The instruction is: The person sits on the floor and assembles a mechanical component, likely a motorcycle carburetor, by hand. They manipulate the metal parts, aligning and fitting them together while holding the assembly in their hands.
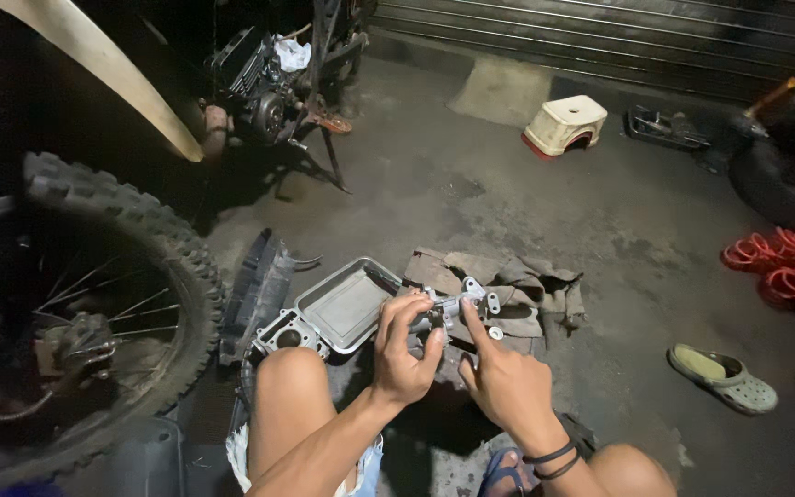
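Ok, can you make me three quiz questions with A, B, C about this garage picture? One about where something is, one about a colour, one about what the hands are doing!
1. Where is the metal tray?
A. On the stool
B. On the floor, left of the hands
C. On the wheel

2. What colour are the coiled hoses?
A. Red
B. Blue
C. White

3. What is the left hand doing?
A. Resting on a knee
B. Lying flat on the floor
C. Gripping a small metal part

Answers:
1 B, the tray lies on the ground beside the hands.
2 A, the coils at the right edge are red.
3 C, its fingers wrap the part, and the right hand touches it too.
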